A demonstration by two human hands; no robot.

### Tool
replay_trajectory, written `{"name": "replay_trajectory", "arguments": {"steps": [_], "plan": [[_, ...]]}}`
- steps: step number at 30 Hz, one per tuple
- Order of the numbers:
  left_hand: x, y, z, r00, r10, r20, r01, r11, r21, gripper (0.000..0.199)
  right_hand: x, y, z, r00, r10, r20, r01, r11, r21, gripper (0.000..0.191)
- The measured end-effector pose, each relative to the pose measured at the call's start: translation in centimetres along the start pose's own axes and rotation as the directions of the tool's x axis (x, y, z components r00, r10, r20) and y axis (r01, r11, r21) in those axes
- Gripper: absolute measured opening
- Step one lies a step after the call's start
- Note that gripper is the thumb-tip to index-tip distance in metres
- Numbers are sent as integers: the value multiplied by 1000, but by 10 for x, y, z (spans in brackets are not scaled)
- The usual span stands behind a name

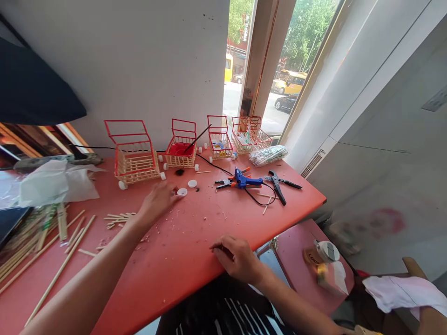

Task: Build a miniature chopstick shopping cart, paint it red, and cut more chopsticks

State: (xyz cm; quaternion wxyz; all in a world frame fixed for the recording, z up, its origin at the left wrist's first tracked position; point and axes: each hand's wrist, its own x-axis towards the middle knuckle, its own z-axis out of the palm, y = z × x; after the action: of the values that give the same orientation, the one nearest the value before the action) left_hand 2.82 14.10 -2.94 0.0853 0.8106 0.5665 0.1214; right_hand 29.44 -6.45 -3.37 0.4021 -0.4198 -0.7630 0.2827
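My left hand reaches across the red table, its fingertips closed at the edge of a small white cap. Another white cap lies just beyond it. Close to the table's front edge rests my right hand, its fingers curled in towards the thumb; whatever the fingertips hold, if anything, is too small to make out. Behind the caps stand several miniature stick carts with red handles and white wheels, among them a large one and one with a red lining and a dark stick.
A blue glue gun, pliers and black-handled cutters lie to the right. A bundle of clear-wrapped sticks sits by the window. Short sticks and long sticks cover the left. A stool holds a jar.
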Motion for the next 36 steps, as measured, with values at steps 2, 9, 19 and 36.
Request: {"name": "replay_trajectory", "arguments": {"steps": [2, 9, 19, 36], "plan": [[5, 0, 1, 1000, -3, -5, 3, 1000, -6, 28, 0, -1, -2, 1000, 8, 12, -8, 1000, 2, 16], [8, -4, -1, 996, 4, -85, -5, 1000, -9, 47, 1, -10, -12, 996, 13, 89, -17, 999, 43, 17], [-90, -12, -33, 990, -38, -138, 24, 995, -100, 38, 114, -22, -14, 938, -148, 313, 246, 922, -299, 21], [-103, 60, 4, 990, 139, -27, -142, 971, -193, 31, 266, 42, -155, 991, 125, -45, -117, 660, -742, 27]]}}
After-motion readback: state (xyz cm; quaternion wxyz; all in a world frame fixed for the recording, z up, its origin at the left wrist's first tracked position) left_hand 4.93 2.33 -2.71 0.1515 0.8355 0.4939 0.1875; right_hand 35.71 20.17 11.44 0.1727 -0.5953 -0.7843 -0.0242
